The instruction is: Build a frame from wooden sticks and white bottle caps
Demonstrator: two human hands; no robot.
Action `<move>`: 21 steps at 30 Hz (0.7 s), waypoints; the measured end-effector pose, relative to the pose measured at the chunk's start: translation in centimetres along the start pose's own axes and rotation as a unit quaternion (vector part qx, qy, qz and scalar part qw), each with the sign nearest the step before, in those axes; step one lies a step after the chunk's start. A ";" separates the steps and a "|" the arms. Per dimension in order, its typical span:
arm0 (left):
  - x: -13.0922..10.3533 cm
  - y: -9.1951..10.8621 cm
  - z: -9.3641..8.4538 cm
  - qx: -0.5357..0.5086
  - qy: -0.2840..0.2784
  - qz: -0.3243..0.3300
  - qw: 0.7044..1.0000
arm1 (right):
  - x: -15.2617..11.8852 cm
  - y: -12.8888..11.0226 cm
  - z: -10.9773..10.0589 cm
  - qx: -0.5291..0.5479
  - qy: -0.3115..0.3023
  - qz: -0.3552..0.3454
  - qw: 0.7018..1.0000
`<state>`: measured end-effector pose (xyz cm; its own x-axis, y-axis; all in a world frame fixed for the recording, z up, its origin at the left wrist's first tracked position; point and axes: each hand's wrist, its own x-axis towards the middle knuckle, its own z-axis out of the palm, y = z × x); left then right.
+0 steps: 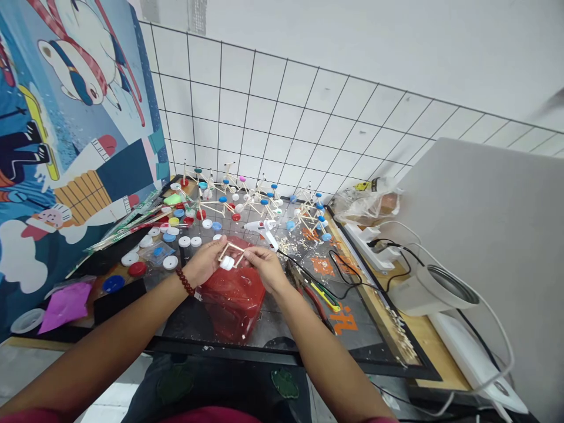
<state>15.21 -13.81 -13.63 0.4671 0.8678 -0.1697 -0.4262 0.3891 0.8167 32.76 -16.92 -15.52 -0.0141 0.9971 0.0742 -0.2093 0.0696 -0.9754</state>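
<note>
Between my two hands hangs a small wooden stick frame (235,247) with a white bottle cap (227,262) on its lower left part. My left hand (203,262), with a beaded bracelet at the wrist, pinches the frame's left end. On the frame's right end, the fingers of my right hand (265,267) are closed. Below both hands lies a red plastic bag (233,299). Just beyond my right hand rests a white hot glue gun (264,230). Finger contact with the cap is too small to make out.
Several stick-and-cap models (264,197) stand along the back. Loose caps (171,262) lie at left near a purple packet (66,306). Pliers (314,296) and a yellow-green utility knife (325,297) lie at right, near cables, a power strip (372,247) and a white cylinder (427,291).
</note>
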 end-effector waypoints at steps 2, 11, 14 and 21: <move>-0.4 0.1 0.3 0.008 -0.030 -0.003 1.000 | 0.1 0.0 -0.1 0.021 0.014 -0.001 1.000; -0.8 -0.1 0.3 0.078 -0.045 0.003 0.996 | 0.3 -0.3 -0.4 0.113 0.025 0.028 0.993; -0.7 -0.3 0.3 0.074 -0.050 0.008 0.996 | 0.3 -0.4 -0.3 0.128 0.028 0.032 0.991; -0.6 -0.6 0.3 0.068 -0.028 0.022 0.997 | 0.3 -0.5 -0.4 0.145 0.022 0.036 0.989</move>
<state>15.45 -14.68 -13.84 0.4941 0.8632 -0.1036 -0.3399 0.3014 0.8909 33.21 -16.66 -15.07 0.0022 1.0000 -0.0083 -0.4811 -0.0062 -0.8766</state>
